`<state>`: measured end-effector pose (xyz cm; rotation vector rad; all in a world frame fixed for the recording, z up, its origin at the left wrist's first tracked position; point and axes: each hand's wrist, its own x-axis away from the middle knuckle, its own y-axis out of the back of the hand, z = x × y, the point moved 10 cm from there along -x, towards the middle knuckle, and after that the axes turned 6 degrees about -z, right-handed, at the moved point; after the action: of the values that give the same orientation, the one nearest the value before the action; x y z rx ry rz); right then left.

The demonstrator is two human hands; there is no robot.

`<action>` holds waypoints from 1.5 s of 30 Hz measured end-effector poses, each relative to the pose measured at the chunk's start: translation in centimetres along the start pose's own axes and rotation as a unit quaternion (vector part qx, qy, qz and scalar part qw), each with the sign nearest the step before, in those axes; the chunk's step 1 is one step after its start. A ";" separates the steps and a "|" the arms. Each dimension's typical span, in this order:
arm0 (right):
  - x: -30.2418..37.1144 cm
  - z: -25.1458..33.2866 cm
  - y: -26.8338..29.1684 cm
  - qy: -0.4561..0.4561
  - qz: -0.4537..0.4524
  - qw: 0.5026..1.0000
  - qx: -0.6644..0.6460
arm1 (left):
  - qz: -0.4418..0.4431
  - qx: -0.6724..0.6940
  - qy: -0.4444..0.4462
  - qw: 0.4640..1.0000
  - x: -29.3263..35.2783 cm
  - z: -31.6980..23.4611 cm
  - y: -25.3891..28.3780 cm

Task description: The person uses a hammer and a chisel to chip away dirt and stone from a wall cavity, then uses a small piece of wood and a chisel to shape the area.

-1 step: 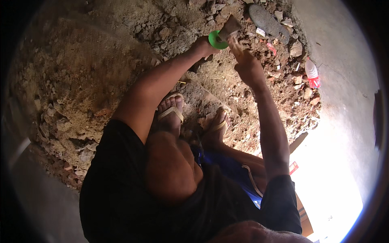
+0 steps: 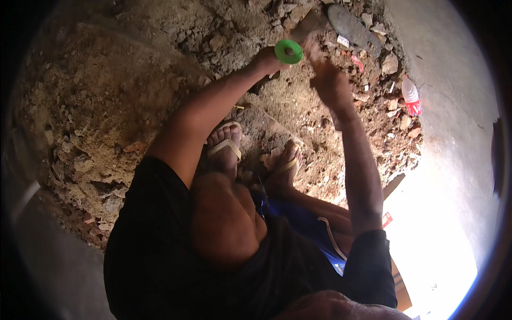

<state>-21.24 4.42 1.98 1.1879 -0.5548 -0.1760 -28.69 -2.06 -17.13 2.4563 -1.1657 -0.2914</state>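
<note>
My left hand (image 2: 266,61) is closed around a chisel with a round green hand guard (image 2: 280,52). The guard hides most of the fingers, and the tool's metal striking end (image 2: 289,52) pokes up through its middle. To the right, my right hand (image 2: 333,87) grips the handle of a hammer. The hammer head (image 2: 310,26), smeared by motion, is up and to the right of the chisel's end, apart from it. Below the chisel lies rough, broken ground (image 2: 309,114) of dirt and rubble.
My feet in flip-flops (image 2: 230,151) stand on the rubble below my hands. A flat grey sole-like piece (image 2: 352,29) lies at the far right among stones. Beside a smooth grey surface (image 2: 453,90) is a clear plastic bottle (image 2: 410,92) with a red label.
The hammer head has moved off the chisel's end, which now shows. My right hand has shifted slightly to the right. My left hand and the chisel stay nearly in place.
</note>
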 end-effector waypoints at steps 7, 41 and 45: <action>1.2 4.9 17.3 0.081 -0.402 0.877 -0.250 | -0.014 0.020 -0.009 1.000 1.5 1.3 -0.1; 3.2 -7.1 -5.0 -0.009 -0.109 0.983 0.145 | 0.069 0.020 0.025 0.997 0.0 -0.6 -2.7; 2.8 0.1 -1.2 0.211 -0.102 0.960 0.150 | 0.161 -0.036 0.116 0.980 0.4 1.4 -4.1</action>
<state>-18.68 2.77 1.84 1.5293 -0.0808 -0.0091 -26.09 -0.41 -20.15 2.1276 -1.3920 0.0451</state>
